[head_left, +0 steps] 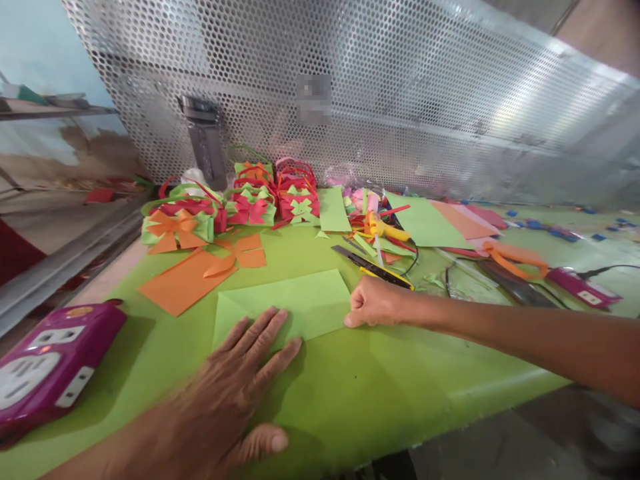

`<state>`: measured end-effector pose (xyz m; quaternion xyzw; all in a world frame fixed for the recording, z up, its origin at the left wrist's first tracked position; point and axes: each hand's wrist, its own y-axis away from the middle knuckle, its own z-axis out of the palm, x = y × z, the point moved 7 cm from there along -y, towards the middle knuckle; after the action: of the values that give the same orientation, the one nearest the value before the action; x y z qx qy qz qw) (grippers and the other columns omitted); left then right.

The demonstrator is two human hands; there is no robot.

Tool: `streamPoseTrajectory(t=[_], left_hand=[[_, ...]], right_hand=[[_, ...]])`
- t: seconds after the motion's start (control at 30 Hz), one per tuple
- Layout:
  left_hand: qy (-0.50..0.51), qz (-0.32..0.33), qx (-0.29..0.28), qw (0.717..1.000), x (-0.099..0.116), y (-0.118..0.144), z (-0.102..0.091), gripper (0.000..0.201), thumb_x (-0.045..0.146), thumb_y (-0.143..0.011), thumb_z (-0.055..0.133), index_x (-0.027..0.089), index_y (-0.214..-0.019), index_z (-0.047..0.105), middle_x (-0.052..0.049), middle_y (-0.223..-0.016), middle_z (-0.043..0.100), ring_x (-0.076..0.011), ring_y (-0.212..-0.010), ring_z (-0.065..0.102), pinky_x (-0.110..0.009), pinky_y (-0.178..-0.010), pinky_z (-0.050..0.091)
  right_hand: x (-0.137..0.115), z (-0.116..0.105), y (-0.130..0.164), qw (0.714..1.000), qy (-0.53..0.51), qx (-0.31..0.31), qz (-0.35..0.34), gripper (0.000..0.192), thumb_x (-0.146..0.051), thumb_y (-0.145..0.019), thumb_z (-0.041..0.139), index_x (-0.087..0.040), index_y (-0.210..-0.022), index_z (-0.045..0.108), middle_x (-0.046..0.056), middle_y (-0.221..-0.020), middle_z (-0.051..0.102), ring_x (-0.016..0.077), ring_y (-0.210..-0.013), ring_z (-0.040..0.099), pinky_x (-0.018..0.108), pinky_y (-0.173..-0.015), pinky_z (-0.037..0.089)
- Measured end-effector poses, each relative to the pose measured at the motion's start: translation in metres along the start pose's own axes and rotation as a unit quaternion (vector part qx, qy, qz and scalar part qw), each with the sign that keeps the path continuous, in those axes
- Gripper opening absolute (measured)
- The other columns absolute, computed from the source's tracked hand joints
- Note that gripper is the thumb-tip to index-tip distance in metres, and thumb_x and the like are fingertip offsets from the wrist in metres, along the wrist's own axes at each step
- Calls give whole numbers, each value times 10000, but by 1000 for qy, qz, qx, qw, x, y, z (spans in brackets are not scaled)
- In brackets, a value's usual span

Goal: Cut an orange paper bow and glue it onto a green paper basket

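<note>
A rectangular sheet of light green paper point(310, 300) lies on the green-topped table in front of me. My left hand point(250, 373) rests flat across its near left part, fingers spread and thumb off the sheet; nothing is held in it. At the sheet's right edge, my right hand point(373, 303) is closed, its fingers curled and thumb at the near corner of the paper. Just beyond that hand lies a yellow and black utility knife point(383, 272). Behind it is a yellow glue gun point(387, 229). Left of the sheet is an orange paper piece point(183, 283).
Small red and green paper bags with bows point(250, 203) stand along the back beside a grey bottle point(205, 143). Coloured sheets point(430, 220) lie at the back right. Purple power strips point(60, 360) sit at left and right. A perforated metal panel point(400, 87) rises behind.
</note>
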<state>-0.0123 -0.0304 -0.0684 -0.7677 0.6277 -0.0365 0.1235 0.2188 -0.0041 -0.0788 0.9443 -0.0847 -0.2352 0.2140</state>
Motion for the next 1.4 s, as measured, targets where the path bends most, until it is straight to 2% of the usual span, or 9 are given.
streamPoseTrajectory(t=[0.27, 0.47, 0.6, 0.77, 0.87, 1.03, 1.27, 1.33, 1.4], left_hand=[[40, -15, -14, 999, -3, 3, 2, 854, 639, -877, 465, 192, -1532, 148, -161, -1590, 118, -389, -1429, 205, -533, -1119, 277], [120, -17, -119, 985, -19, -3, 7, 762, 598, -918, 426, 269, -1533, 118, -108, -1599, 41, -327, -1459, 96, -513, -1162, 177], [185, 6, -151, 971, -36, -16, 7, 640, 574, -940, 395, 254, -1486, 296, -97, -1602, 90, -305, -1465, 93, -527, -1173, 92], [205, 24, -148, 967, -44, -27, 5, 613, 548, -944, 404, 216, -1457, 359, -134, -1588, 148, -301, -1460, 139, -525, -1171, 100], [197, 13, -148, 969, -42, -30, 3, 593, 533, -941, 420, 225, -1446, 382, -126, -1586, 161, -286, -1460, 147, -521, -1168, 117], [181, -24, -167, 969, -50, -26, 4, 493, 462, -958, 422, 295, -1422, 433, -79, -1571, 240, -275, -1438, 239, -508, -1163, 164], [139, -241, -103, 955, -93, -13, -20, 355, 403, -941, 439, 224, -1077, 714, -87, -1299, 626, -253, -1199, 575, -357, -1030, 422], [126, -325, -78, 934, -94, -27, -30, 385, 410, -934, 414, 175, -904, 717, -86, -965, 741, -222, -885, 689, -307, -800, 518], [228, -419, -126, 870, -88, -41, -20, 364, 426, -871, 479, 170, -682, 657, -32, -649, 690, -168, -618, 654, -239, -569, 481]], right_hand=[[27, -13, 10, 1000, 7, 25, 10, 270, -306, -676, 628, -189, -470, 498, -56, -420, 460, 69, -395, 357, 219, -414, 245], [-1, -23, 25, 990, 48, 102, -88, 204, -219, -772, 590, -174, -574, 573, -38, -532, 538, 92, -505, 440, 233, -515, 283], [-48, -28, 48, 918, 178, 196, -294, 200, -102, -863, 505, -158, -725, 638, 26, -695, 645, 133, -625, 531, 257, -588, 323], [-73, -57, 72, 846, 201, 329, -368, 233, -138, -919, 491, -149, -753, 653, 65, -728, 654, 171, -683, 573, 277, -638, 388], [-75, -36, 58, 855, 180, 251, -417, 302, -296, -964, 490, -152, -775, 676, 75, -765, 691, 191, -728, 621, 301, -696, 450], [-58, 23, 27, 861, 175, 134, -458, 329, -256, -989, 420, -156, -1220, 632, 175, -1341, 580, 282, -1227, 539, 458, -989, 431], [-44, 31, 20, 883, 129, 110, -437, 386, -287, -1003, 371, -187, -1303, 592, 140, -1425, 510, 312, -1323, 448, 552, -1046, 382], [-44, 32, 19, 884, 128, 116, -434, 378, -276, -1003, 373, -195, -1295, 598, 138, -1417, 520, 304, -1318, 457, 553, -1048, 381], [-44, 34, 18, 883, 131, 126, -432, 363, -249, -996, 388, -207, -1286, 603, 130, -1407, 533, 297, -1312, 465, 552, -1049, 381]])
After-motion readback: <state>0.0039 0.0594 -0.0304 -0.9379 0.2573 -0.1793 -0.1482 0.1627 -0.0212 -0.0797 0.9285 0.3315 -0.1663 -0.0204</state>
